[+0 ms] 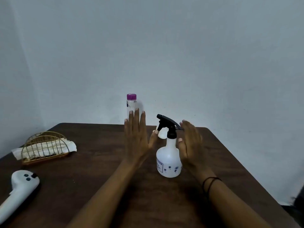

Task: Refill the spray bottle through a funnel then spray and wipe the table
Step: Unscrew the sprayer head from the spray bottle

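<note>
Both hands are flat-fingered and hold nothing, left hand [136, 139] and right hand [190, 143] flanking the sprayer [168, 160], which stands upright on the table [98, 170]. Refill bottle [131, 104] stands behind the sprayer. Grabbing the sprayer clumsily could tip it, since its nozzle still needs unscrewing

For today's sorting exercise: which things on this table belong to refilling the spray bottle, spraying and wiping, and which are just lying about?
Belong to the job:
spray bottle
refill bottle, purple cap
tissues in the gold rack, for wiping
small white object behind the sprayer, possibly the funnel; mostly hidden

Just lying about:
white controller
</note>
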The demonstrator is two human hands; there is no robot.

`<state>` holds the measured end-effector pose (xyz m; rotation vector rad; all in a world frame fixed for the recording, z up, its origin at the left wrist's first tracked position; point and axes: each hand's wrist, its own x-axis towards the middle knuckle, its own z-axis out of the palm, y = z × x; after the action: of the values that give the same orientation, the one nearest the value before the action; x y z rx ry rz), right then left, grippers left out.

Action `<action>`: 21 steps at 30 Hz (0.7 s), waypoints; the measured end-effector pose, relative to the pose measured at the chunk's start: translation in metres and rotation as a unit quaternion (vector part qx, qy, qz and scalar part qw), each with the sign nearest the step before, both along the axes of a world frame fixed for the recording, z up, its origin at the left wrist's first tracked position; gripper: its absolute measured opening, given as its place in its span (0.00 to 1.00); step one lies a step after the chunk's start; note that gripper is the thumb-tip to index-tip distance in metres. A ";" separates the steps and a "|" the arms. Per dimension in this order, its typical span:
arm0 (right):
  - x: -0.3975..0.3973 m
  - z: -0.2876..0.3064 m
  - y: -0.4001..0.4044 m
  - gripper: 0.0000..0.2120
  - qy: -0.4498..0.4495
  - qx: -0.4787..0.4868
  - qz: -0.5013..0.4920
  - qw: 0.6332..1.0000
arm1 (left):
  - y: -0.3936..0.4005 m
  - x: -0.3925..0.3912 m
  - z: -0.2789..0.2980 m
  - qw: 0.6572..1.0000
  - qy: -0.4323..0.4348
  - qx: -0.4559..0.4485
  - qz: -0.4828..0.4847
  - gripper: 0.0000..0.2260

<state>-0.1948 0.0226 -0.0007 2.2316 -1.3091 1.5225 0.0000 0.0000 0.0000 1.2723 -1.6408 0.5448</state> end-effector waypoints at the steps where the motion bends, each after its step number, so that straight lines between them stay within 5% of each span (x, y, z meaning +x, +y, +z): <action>1: 0.002 -0.003 -0.002 0.21 -0.038 -0.001 0.021 0.999 | -0.001 0.000 -0.004 1.000 0.010 -0.002 -0.009 0.32; 12: 0.024 -0.011 -0.009 0.16 -0.171 0.069 0.113 0.976 | -0.006 -0.006 -0.020 0.988 0.117 0.019 -0.103 0.31; 16: 0.033 -0.003 -0.001 0.10 -0.215 0.095 0.123 0.964 | -0.008 -0.005 -0.028 0.989 0.082 0.054 -0.112 0.32; 21: 0.040 0.001 0.003 0.11 -0.276 0.130 0.150 0.940 | 0.001 -0.013 -0.024 0.981 0.043 0.063 -0.179 0.21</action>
<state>-0.1550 0.0259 0.0004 2.3359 -1.4156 2.3448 -0.0129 0.0011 -0.0237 1.0388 -1.7997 0.1651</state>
